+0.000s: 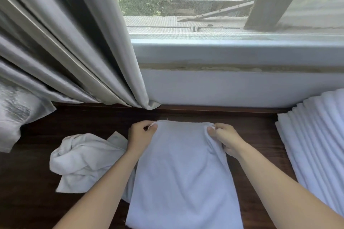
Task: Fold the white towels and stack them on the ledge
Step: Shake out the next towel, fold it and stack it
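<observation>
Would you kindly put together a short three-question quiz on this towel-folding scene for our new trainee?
1. True or false: both hands pinch the far corners of the flat towel.
2. Where is the stack of folded towels? A) left of the flat towel B) right of it C) on the window sill
3. Fill in: the crumpled towel lies on the dark wooden ______.

Key
1. True: the left hand and the right hand each grip a far corner.
2. B: the stack sits at the right edge of the ledge.
3. Ledge, left of the flat towel, below the curtain.
</observation>
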### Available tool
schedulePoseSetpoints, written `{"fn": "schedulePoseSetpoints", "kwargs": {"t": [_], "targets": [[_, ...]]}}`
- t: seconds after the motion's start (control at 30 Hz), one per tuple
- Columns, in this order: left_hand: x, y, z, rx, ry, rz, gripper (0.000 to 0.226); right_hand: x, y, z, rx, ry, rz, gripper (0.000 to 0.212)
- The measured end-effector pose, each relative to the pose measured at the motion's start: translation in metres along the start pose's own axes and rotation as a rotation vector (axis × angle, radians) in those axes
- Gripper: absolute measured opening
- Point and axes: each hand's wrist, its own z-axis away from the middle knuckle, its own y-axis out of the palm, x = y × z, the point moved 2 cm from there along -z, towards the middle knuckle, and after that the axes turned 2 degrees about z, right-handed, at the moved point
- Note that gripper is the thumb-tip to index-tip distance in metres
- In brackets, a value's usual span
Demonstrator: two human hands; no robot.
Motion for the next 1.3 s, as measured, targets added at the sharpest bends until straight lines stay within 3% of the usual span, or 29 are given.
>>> {"fn": "schedulePoseSetpoints", "kwargs": {"t": [0.33, 0.57, 0.8, 0.97, 1.13, 1.3], "targets": [[0.010, -0.013, 0.000, -0.027, 0.003, 0.092, 0.011, 0.003, -0.034, 0.016, -0.059, -0.030, -0.322, 0.016], [0.003, -0.039, 0.017, -0.047, -0.094, 0.299, 0.014, 0.002, -0.048, 0.036, -0.251, -0.112, -0.262, 0.020], [-0.022, -0.072, 0.062, 0.007, -0.024, 0.309, 0.014, 0.006, -0.065, 0.088, -0.321, -0.304, -0.079, 0.012], [-0.053, -0.107, 0.091, 0.056, 0.179, 0.156, 0.022, 0.017, -0.082, 0.135, -0.339, -0.487, 0.100, 0.020], [-0.101, -0.139, 0.111, 0.111, 0.315, 0.006, 0.010, 0.051, -0.102, 0.181, -0.405, -0.659, 0.349, 0.025], [-0.149, -0.165, 0.115, 0.175, 0.404, -0.228, 0.018, 0.089, -0.118, 0.217, -0.346, -0.661, 0.643, 0.024]]}}
